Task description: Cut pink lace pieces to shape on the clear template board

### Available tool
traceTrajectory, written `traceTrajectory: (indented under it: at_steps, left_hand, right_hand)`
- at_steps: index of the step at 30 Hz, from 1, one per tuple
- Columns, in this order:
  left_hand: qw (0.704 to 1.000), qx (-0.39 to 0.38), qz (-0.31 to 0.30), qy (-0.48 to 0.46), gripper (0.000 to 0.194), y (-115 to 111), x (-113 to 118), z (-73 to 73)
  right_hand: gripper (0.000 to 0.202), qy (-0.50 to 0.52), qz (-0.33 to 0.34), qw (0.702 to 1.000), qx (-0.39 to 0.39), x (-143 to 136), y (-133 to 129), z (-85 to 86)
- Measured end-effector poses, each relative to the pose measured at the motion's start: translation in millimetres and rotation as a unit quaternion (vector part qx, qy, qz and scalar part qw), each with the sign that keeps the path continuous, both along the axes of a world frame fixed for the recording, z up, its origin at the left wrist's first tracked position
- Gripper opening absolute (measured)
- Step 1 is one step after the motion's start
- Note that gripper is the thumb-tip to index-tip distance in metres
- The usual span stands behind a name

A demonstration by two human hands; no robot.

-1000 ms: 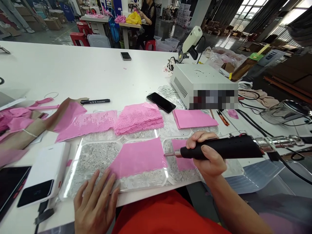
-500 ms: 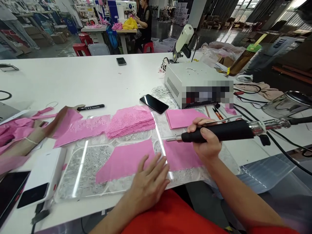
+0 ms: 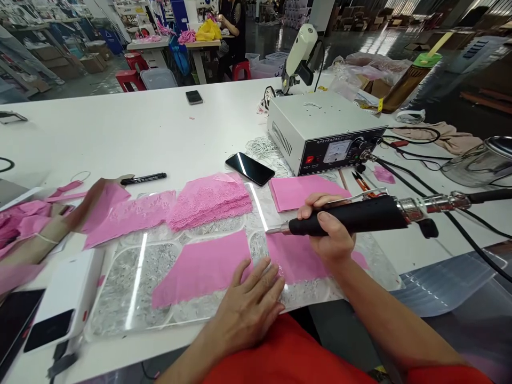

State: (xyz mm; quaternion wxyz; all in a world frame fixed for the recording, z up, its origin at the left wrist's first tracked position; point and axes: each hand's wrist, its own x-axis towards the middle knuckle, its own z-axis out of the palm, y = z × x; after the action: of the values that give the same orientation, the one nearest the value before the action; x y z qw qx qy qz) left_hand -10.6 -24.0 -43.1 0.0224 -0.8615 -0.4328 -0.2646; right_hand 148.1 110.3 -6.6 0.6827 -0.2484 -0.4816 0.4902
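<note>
My left hand [image 3: 250, 306] lies palm down, fingers extended, on the near side of a clear patterned mat [image 3: 136, 288]. Its fingertips are by the gap between two pink fabric pieces, a left one with a slanted end [image 3: 204, 269] and a right one [image 3: 298, 261]. In my right hand [image 3: 332, 232] is a black corded handpiece [image 3: 360, 216] with a metal lever along its top. The handpiece's thin metal tip points left, over the top left corner of the right piece; whether it touches cannot be told. My right hand and forearm cover part of that piece.
Behind the mat's middle lie a pink lace stack [image 3: 210, 200], a pink fabric stack [image 3: 306, 192] and a black phone [image 3: 250, 168]. A grey control box [image 3: 320, 125] with cables stands at back right. Bundled pink cloth [image 3: 28, 218] and a white device [image 3: 68, 288] are left.
The view has turned slightly, so the table scene sits a little differently. My left hand has slid slightly right toward the right fabric piece. My right hand keeps its grip on the handpiece.
</note>
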Motion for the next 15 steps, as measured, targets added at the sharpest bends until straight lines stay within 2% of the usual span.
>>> traceTrajectory:
  at_steps: [6, 11, 15]
  left_hand:
    - [1.0, -0.008, -0.006, 0.014, 0.029, -0.4, -0.1, -0.5]
    - [1.0, -0.009, -0.008, 0.017, 0.029, -0.6, -0.8, 1.0]
    - [1.0, 0.002, -0.008, 0.007, 0.028, -1.6, -0.6, 1.3]
  right_hand:
    - [0.005, -0.005, 0.011, 1.0, 0.002, -1.0, -0.5, 2.6]
    - [0.008, 0.019, 0.011, 1.0, -0.001, 2.0, -1.6, 3.8]
    - [0.01, 0.028, 0.041, 0.999, -0.02, 9.9, -8.3, 3.8]
